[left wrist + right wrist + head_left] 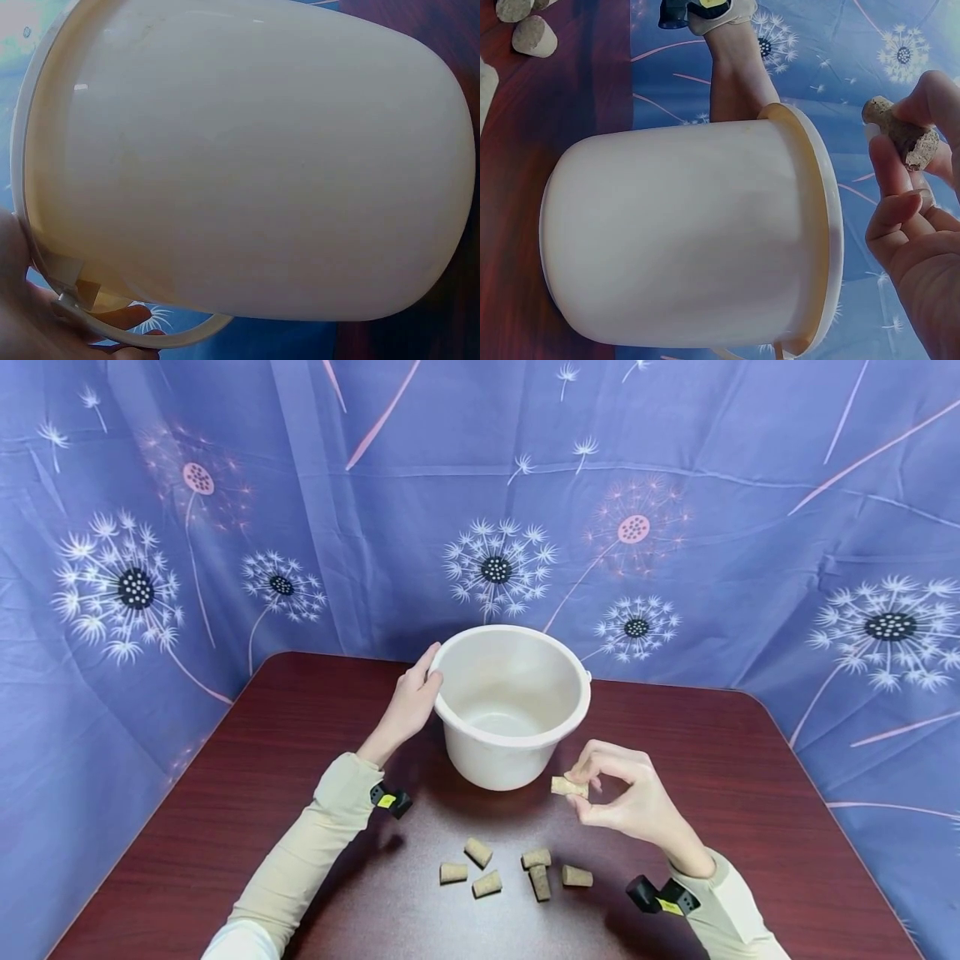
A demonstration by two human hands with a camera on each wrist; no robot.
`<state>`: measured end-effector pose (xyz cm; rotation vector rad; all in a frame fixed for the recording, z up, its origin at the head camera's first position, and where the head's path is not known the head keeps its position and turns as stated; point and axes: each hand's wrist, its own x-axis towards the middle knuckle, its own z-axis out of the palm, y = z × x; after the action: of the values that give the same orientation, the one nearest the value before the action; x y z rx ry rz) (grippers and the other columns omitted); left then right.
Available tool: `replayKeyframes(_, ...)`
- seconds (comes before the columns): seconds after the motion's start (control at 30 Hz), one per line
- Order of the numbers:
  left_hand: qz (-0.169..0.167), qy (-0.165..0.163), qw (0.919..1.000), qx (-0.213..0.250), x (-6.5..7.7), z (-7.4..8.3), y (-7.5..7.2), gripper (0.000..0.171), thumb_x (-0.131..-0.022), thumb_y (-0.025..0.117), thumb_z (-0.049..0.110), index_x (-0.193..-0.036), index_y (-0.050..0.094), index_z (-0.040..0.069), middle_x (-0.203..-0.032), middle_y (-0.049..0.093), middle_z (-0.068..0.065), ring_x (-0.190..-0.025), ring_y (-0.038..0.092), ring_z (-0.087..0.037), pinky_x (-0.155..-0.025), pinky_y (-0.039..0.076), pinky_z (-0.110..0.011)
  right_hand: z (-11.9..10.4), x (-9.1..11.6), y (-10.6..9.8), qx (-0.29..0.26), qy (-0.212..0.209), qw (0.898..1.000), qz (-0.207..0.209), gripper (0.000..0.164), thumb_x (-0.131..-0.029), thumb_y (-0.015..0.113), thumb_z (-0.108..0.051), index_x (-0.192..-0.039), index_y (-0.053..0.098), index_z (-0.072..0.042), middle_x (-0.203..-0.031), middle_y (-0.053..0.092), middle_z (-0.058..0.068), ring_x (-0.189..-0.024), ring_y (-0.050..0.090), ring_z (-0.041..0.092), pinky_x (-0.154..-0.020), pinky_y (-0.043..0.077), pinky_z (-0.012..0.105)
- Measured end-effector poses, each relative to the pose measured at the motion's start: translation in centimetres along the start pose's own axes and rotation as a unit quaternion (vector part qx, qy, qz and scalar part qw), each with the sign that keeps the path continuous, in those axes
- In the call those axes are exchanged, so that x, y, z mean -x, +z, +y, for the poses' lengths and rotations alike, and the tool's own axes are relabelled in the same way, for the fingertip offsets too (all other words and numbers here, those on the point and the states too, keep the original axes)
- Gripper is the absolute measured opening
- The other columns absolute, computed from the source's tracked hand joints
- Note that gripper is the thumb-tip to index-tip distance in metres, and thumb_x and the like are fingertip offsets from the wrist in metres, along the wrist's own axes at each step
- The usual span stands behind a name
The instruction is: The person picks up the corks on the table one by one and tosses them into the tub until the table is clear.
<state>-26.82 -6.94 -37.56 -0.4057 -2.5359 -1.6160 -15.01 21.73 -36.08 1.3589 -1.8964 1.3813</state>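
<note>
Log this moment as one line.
left hand: grips white bucket at rim | right hand: pinches cork outside bucket | table: six loose corks

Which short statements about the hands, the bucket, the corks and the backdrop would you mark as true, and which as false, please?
1. The right hand pinches a cork. True.
2. Six loose corks lie on the table. True.
3. The left hand lies flat on the table. False: it holds the bucket by its rim.
4. The bucket is upside down. False: its opening faces up.
5. The cloth behind the table shows a dandelion pattern. True.
6. The held cork is inside the bucket. False: it is outside, in the right hand's fingers.
</note>
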Motion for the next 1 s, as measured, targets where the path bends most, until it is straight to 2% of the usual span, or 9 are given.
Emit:
replayKeyframes(0.17, 0.0, -0.004, 1.0, -0.001, 0.0, -0.2, 0.0, 0.056, -0.098, 0.036, 0.019, -0.153, 0.029, 0.01, -0.155, 0.034, -0.011, -0.139, 0.038, -0.022, -0.113, 0.034, -0.04, -0.1, -0.3, 0.0, 0.006, -0.003, 1.0, 0.005, 0.011, -0.074, 0.069, 0.003, -0.078, 0.065, -0.005, -0.072, 0.059, 0.005, -0.063, 0.047, 0.006, -0.05, 0.036, 0.018)
replayKeyframes(0.27, 0.0, -0.001, 1.0, 0.001, 0.0, -0.2, -0.1, 0.056, -0.098, 0.036, 0.019, -0.153, 0.028, 0.009, -0.156, 0.033, -0.012, -0.14, 0.038, -0.023, -0.112, 0.035, -0.041, 0.0, -0.4, 0.0, 0.006, -0.002, 1.0, 0.006, 0.01, -0.074, 0.069, 0.003, -0.078, 0.065, -0.005, -0.072, 0.06, 0.006, -0.065, 0.048, 0.004, -0.05, 0.036, 0.018)
replayKeyframes(0.37, -0.001, -0.001, 1.0, 0.002, 0.0, -0.2, -0.1, 0.056, -0.098, 0.036, 0.019, -0.153, 0.028, 0.01, -0.155, 0.033, -0.011, -0.139, 0.039, -0.023, -0.112, 0.035, -0.041, 0.1, -0.3, 0.0, 0.002, 0.001, 1.0, 0.006, 0.013, -0.072, 0.069, 0.006, -0.079, 0.065, -0.004, -0.073, 0.061, 0.007, -0.065, 0.048, 0.004, -0.05, 0.036, 0.02)
replayKeyframes(0.6, 0.0, 0.001, 1.0, 0.006, 0.0, 0.0, -0.1, 0.056, -0.098, 0.036, 0.019, -0.153, 0.028, 0.011, -0.155, 0.034, -0.011, -0.138, 0.041, -0.024, -0.11, 0.038, -0.042, 0.5, -0.1, -0.1, 0.001, 0.008, 1.0, 0.008, 0.033, -0.057, 0.068, 0.018, -0.081, 0.067, -0.004, -0.076, 0.063, 0.005, -0.066, 0.049, 0.004, -0.05, 0.037, 0.021)
replayKeyframes(0.87, 0.004, -0.003, 1.0, 0.006, 0.0, 0.1, -0.1, 0.055, -0.098, 0.037, 0.019, -0.153, 0.03, 0.012, -0.153, 0.037, -0.013, -0.134, 0.046, -0.024, -0.108, 0.04, -0.042, 1.0, 0.1, -0.1, 0.009, 0.008, 1.0, 0.014, 0.032, -0.057, 0.068, 0.017, -0.082, 0.068, -0.003, -0.076, 0.064, 0.006, -0.066, 0.05, 0.004, -0.05, 0.037, 0.02)
replayKeyframes(1.0, 0.002, -0.006, 0.9999, 0.01, 0.1, 0.0, 0.0, 0.055, -0.098, 0.037, 0.019, -0.153, 0.029, 0.011, -0.154, 0.035, -0.012, -0.136, 0.044, -0.024, -0.109, 0.039, -0.042, 1.3, 0.3, -0.2, 0.01, 0.012, 1.0, 0.015, 0.032, -0.057, 0.069, 0.016, -0.082, 0.068, -0.003, -0.077, 0.064, 0.006, -0.066, 0.05, 0.004, -0.051, 0.037, 0.02)
